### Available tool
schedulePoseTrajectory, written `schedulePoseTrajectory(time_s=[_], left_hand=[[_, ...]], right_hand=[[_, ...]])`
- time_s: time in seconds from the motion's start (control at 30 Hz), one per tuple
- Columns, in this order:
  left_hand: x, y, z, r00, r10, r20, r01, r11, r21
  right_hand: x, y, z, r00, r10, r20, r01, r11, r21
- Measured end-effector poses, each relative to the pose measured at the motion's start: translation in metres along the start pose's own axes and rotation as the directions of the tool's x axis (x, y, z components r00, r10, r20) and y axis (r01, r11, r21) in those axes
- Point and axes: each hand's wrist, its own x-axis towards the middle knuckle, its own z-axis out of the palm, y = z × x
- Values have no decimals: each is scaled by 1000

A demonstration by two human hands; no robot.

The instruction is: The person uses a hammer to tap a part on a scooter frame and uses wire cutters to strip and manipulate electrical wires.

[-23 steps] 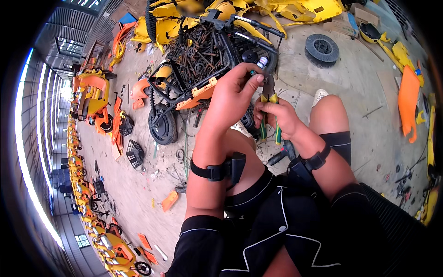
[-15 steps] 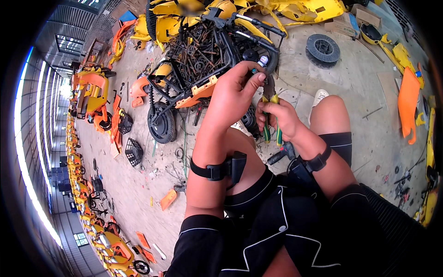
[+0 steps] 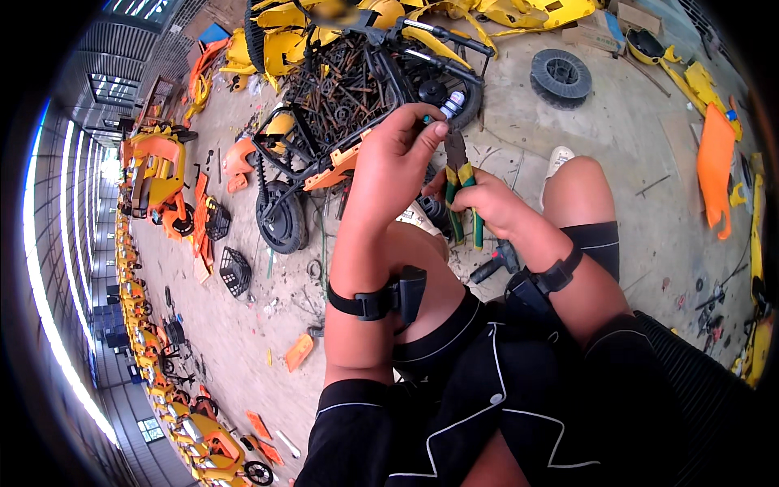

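Note:
My left hand (image 3: pixel 398 158) is closed in a pinch, thumb against the fingers. A small teal bit (image 3: pixel 428 119) shows at its fingertips; most of that piece is hidden. Just past them is a small white-and-purple cylinder (image 3: pixel 453 104), and I cannot tell whether the hand touches it. My right hand (image 3: pixel 491 201) grips pliers (image 3: pixel 456 154) with green and yellow handles. Their dark jaws point up and lie just right of the left thumb. Beyond both hands stands a stripped scooter frame (image 3: pixel 324 174) with an orange panel, beside a heap of rusty metal parts (image 3: pixel 345 93).
A black wheel (image 3: pixel 282 217) rests at the frame's left. A power drill (image 3: pixel 497 262) lies below my right hand. Farther right are a dark spool (image 3: pixel 561 79) and an orange panel (image 3: pixel 714 170). Yellow body panels (image 3: pixel 535 15) lie at the back; scooters (image 3: pixel 162 166) line the left.
Both hands and the pliers have shifted slightly left. More of the pliers' handles shows now, and the pinching left fingertips have drawn a little away from the white-and-purple cylinder.

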Motion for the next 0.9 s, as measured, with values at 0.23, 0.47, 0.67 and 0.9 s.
schedulePoseTrajectory(time_s=[0.23, 0.47, 0.67, 0.9], left_hand=[[-2, 1, -2, 999, -51, 8, 51, 999, 4], [-4, 6, -2, 998, -66, 13, 66, 998, -10], [0, -1, 0, 999, -18, 39, 17, 999, 28], [-1, 9, 6, 995, -72, 69, 65, 993, 103]], right_hand=[[-1, -2, 4, 993, 88, 75, -94, 992, 87], [-4, -6, 5, 995, 64, 75, -74, 988, 136], [-5, -6, 4, 995, 73, 70, -80, 992, 98], [-8, -11, 7, 994, 69, 80, -78, 991, 113]])
